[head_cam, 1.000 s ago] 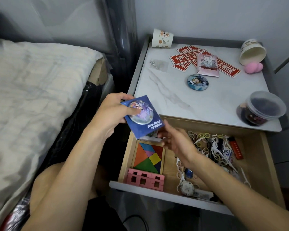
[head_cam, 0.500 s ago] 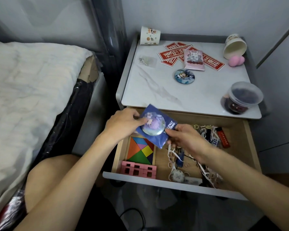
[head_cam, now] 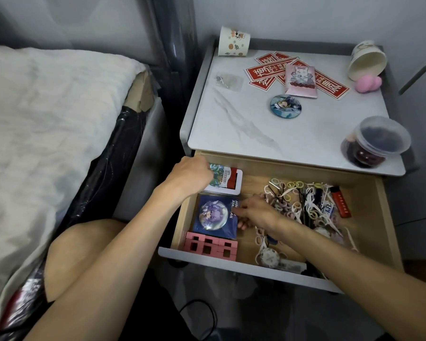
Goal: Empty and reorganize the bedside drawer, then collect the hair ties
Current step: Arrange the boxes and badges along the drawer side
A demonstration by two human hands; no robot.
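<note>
Two hands are inside the open drawer (head_cam: 385, 217), and both are busy at its left side. The left hand (head_cam: 190, 175) is at the rear left corner, over the left end of a white packet (head_cam: 228, 184). Its fingers are bent downward and their tips are hidden, so I cannot tell if they grip the packet or only press on it. The right hand (head_cam: 256, 212) lies lower, with its fingers (head_cam: 234, 212) loosely stretched to the left. They touch the right edge of a blue badge card (head_cam: 214, 217), which lies flat just behind the pink blocks (head_cam: 212, 244), and they close around nothing that I can see.

The hair ties (head_cam: 290, 203) are in the same drawer, spread as a loose heap over its middle and right part, mixed with white strips and dark pins, next to a red lighter (head_cam: 341, 201). The important relation is this: the heap starts just beside the back of the right hand and continues to the right, away from where the fingers point. The left hand is well apart from it, with the right forearm between.

In my judgement the card is placed or almost placed, and collecting has not begun. The right hand is the nearer one, but it must turn back to the right and open over the heap. The ties are small and tangled, so some will probably slip out. The lidded tub (head_cam: 376, 141) on the counter (head_cam: 231, 124) stands behind the heap.
</note>
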